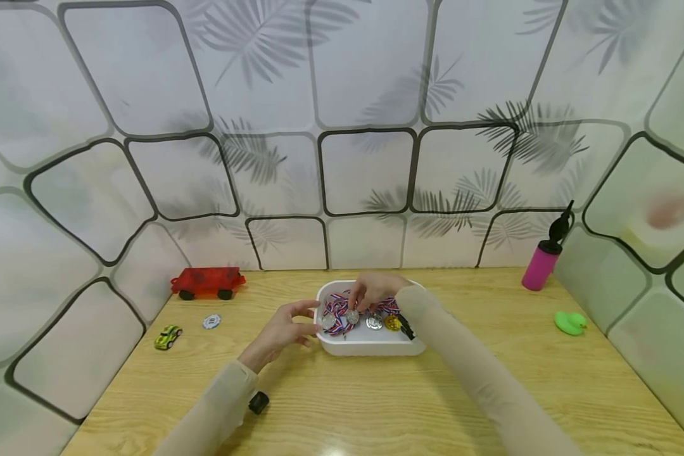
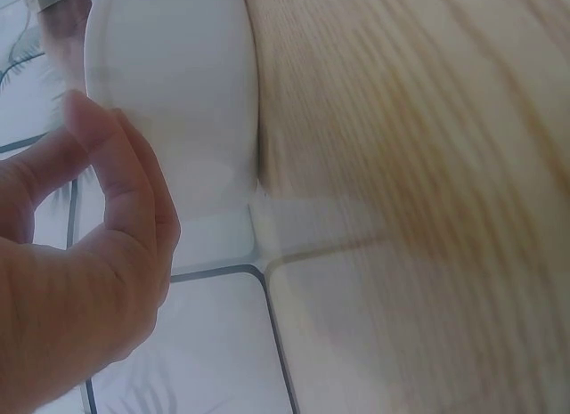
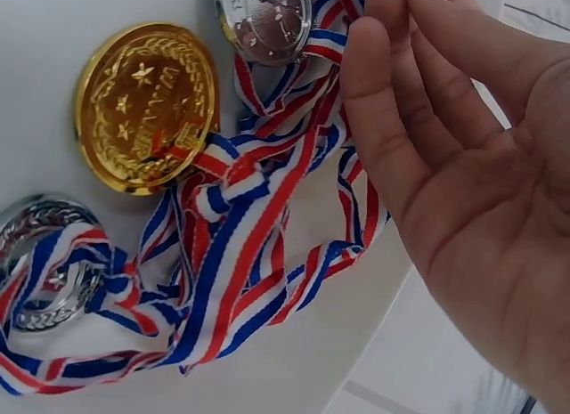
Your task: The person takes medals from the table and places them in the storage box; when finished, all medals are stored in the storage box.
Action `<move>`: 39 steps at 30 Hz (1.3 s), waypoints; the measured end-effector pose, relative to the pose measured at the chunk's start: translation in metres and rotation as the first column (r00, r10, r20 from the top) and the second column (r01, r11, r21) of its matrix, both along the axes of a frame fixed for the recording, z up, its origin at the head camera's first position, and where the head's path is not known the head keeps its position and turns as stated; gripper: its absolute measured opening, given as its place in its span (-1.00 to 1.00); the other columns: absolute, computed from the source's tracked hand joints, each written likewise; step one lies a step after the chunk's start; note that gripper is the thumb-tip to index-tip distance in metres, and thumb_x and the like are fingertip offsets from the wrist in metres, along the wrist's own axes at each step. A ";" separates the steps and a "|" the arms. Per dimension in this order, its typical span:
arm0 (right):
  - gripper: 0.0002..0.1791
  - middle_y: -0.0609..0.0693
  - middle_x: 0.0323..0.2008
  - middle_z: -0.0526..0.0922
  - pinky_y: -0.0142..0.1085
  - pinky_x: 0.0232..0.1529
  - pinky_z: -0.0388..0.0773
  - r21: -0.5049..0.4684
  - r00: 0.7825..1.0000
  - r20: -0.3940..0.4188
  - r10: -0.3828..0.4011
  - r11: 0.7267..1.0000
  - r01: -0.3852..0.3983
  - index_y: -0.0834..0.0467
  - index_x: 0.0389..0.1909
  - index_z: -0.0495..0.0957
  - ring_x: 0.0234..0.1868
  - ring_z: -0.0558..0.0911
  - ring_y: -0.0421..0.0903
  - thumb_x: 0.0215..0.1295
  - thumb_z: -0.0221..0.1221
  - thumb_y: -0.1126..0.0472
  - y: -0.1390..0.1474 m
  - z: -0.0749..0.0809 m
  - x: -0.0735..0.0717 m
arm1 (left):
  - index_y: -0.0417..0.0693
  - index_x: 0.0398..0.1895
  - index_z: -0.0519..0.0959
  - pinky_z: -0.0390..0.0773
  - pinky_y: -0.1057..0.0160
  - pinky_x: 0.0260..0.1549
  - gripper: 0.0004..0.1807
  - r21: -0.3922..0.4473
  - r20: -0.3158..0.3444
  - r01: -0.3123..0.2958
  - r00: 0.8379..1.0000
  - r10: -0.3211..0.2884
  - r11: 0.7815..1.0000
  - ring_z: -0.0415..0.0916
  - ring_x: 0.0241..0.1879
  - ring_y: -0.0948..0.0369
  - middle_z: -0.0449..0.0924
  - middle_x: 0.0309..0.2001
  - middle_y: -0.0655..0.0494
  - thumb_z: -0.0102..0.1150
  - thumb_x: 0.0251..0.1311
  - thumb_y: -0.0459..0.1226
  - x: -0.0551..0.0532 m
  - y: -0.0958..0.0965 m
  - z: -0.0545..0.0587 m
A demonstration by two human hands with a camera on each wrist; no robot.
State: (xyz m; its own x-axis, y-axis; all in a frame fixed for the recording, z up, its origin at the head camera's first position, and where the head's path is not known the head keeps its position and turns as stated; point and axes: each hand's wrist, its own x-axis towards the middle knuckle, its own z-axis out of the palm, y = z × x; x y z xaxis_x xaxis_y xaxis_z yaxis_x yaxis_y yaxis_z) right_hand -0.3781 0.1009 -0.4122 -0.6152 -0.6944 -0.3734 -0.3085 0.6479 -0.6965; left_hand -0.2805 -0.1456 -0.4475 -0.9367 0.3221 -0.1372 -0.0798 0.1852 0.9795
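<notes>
A white tray [image 1: 370, 348] holds silver and gold medals on red, white and blue striped ribbons [image 3: 240, 245]. Over its inside, my right hand [image 1: 373, 290] pinches a silver medal [image 1: 351, 316] between thumb and fingers. In the right wrist view, a gold medal [image 3: 147, 109] and another silver medal [image 3: 44, 289] lie beside the tangled ribbons, with the fingers at their far end. My left hand [image 1: 285, 329] is at the tray's left end, fingers loosely bent and fingertips right at the rim. In the left wrist view its fingers overlap the tray's outer wall [image 2: 178, 85].
On the left of the wooden table [image 1: 342, 405] are a red toy wagon [image 1: 208, 282], a poker chip [image 1: 211, 322] and a yellow-green toy car [image 1: 168, 337]. To the right stand a pink hand pump [image 1: 541, 266] and a green rubber duck [image 1: 570, 323]. A patterned backdrop encloses the table.
</notes>
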 end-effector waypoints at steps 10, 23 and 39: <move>-0.81 0.05 -0.27 0.75 -0.51 -0.49 0.45 0.095 0.981 -0.180 0.070 0.994 -0.054 0.27 -0.18 0.71 -0.52 0.48 -0.26 0.21 0.22 0.44 -0.003 0.003 0.000 | -0.25 0.35 0.36 0.65 0.26 -0.50 -0.33 -0.006 0.002 -0.012 1.000 0.012 1.000 0.58 -0.43 0.13 0.38 0.09 -0.30 0.29 0.11 -0.47 -0.001 0.001 0.003; -0.69 0.19 -0.05 0.71 -0.29 -0.19 0.68 -0.044 0.993 -0.110 0.040 0.998 -0.045 0.33 0.00 0.62 -0.14 0.68 0.02 0.24 0.14 0.49 0.016 0.010 0.001 | -0.25 0.35 0.36 0.65 0.26 -0.50 -0.33 -0.004 0.000 -0.007 1.000 0.007 1.000 0.57 -0.42 0.14 0.39 0.08 -0.29 0.29 0.12 -0.47 -0.002 0.000 0.005; -0.52 0.21 0.18 0.57 -0.08 0.00 0.65 -0.184 0.988 -0.078 -0.135 0.976 0.118 0.27 0.29 0.42 0.13 0.59 0.17 0.43 0.10 0.15 0.087 0.036 0.029 | -0.25 0.34 0.37 0.63 0.31 -0.53 -0.34 0.010 0.008 -0.015 1.000 0.015 1.000 0.55 -0.46 0.16 0.40 0.08 -0.31 0.28 0.11 -0.49 0.002 0.002 0.000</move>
